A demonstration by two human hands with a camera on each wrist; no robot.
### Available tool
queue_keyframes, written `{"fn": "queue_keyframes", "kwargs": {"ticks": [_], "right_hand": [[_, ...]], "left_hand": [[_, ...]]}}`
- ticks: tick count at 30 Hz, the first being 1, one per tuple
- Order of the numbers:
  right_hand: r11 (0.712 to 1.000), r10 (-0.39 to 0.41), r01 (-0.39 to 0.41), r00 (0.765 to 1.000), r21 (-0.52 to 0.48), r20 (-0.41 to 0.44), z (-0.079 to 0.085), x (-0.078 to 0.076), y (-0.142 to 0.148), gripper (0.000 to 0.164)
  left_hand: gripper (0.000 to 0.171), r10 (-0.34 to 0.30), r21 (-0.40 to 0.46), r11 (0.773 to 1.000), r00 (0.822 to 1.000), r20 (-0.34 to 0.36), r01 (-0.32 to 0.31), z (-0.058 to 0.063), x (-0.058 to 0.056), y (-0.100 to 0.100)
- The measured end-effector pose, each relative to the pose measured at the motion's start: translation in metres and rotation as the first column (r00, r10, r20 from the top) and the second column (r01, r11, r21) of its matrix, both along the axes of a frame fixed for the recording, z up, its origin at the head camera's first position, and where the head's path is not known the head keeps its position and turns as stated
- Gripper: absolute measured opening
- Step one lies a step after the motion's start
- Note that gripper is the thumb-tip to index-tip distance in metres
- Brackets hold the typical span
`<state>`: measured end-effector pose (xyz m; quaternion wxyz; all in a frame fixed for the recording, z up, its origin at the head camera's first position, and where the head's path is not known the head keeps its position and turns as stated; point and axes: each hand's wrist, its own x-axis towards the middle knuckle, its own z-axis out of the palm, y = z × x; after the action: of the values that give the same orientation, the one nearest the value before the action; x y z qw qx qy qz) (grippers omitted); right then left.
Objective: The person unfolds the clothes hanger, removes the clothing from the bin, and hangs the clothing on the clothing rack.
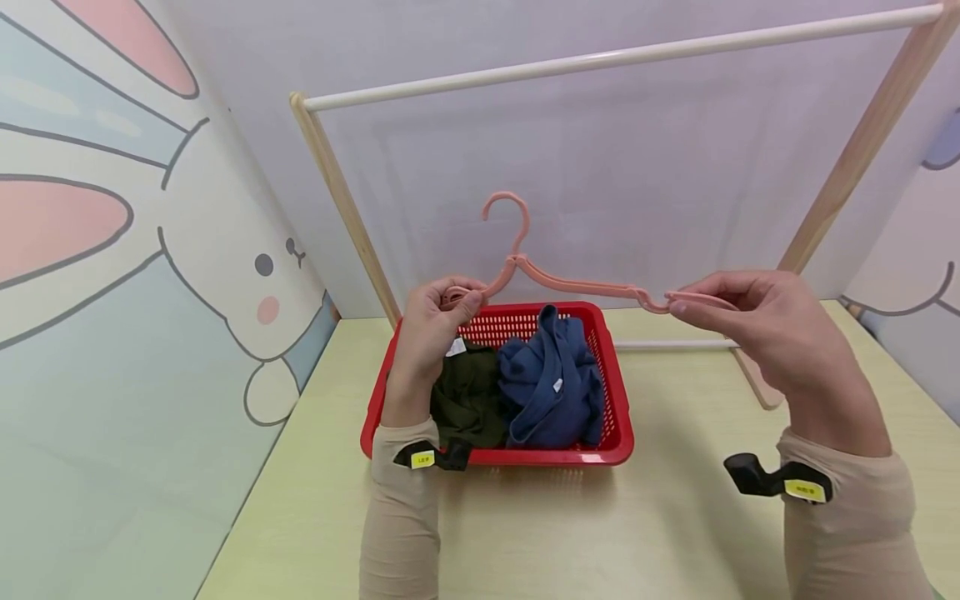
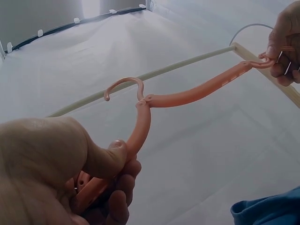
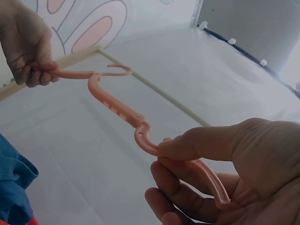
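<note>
A pink folding plastic clothes hanger [image 1: 577, 285] is stretched between both hands above the basket, its hook upward. My left hand [image 1: 433, 333] grips the hanger's left arm, thumb on top and fingers curled beneath, as the left wrist view shows. At the other end, my right hand [image 1: 780, 342] pinches the right arm's end section between thumb and fingers. That end section [image 3: 213, 180] reaches back into the right palm. Below lies a red basket [image 1: 555, 457] holding a dark green garment [image 1: 471, 396] and a blue garment [image 1: 558, 383].
Behind the basket stands a rack with a white top rail [image 1: 600, 60] and wooden posts [image 1: 862, 158]. A white lower bar [image 1: 675, 344] runs near the table [image 1: 525, 533]. Rabbit-patterned wall panels [image 1: 187, 275] flank the left and right sides.
</note>
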<state>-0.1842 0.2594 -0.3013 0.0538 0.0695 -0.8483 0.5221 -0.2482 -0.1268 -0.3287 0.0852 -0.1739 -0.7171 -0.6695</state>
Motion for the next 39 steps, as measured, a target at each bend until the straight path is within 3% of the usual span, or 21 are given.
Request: {"fn": "queue_keyframes", "kwargs": {"ticks": [7, 19, 32, 39], "right_hand": [[0.993, 0.03, -0.026, 0.999, 0.117, -0.035, 0.0006, -0.0005, 0.0015, 0.026], [0.951, 0.152, -0.129, 0.987, 0.28, -0.061, -0.0026, -0.0068, 0.0018, 0.012], [0.942, 0.142, -0.12, 0.989, 0.313, -0.048, -0.0039, -0.0083, -0.0026, 0.012], [0.958, 0.119, -0.112, 0.993, 0.263, -0.01, -0.0026, -0.0086, -0.0009, 0.016]], "left_hand": [[0.018, 0.012, -0.017, 1.0, 1.0, -0.006, -0.012, 0.0014, 0.0012, 0.0023], [0.017, -0.004, -0.072, 0.997, 1.0, -0.019, 0.003, -0.0005, 0.0006, 0.0043], [0.017, -0.003, -0.081, 0.997, 1.0, -0.014, 0.002, -0.0013, -0.0004, 0.0058], [0.018, -0.018, -0.077, 0.997, 1.0, -0.012, 0.017, -0.0018, -0.0003, 0.0055]]}}
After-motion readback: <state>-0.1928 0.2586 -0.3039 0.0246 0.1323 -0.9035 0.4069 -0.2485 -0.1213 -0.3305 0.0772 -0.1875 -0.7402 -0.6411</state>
